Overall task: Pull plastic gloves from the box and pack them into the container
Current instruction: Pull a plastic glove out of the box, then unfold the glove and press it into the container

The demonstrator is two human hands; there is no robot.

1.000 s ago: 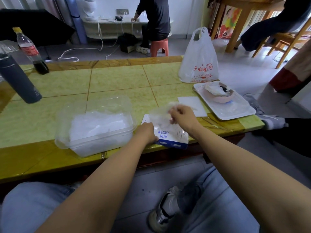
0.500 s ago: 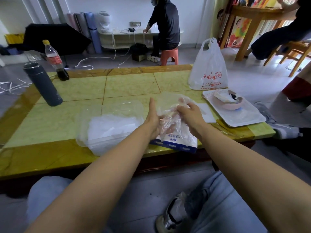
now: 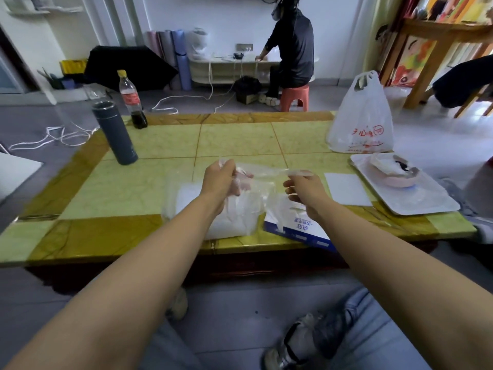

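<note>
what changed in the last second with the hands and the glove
The right hand pulled a glove up out of the box; the left hand left the box and took hold of the glove's other end. Both hands rose and spread apart, so the glove now stretches between them over the container and box. Box and container stayed put.

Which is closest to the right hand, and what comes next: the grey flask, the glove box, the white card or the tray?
1. The glove box, just under the right hand, at the table's near edge.
2. The white card, just to the hand's right.
3. The tray, farther right, by the table's right edge.
4. The grey flask, far across on the left.
</note>
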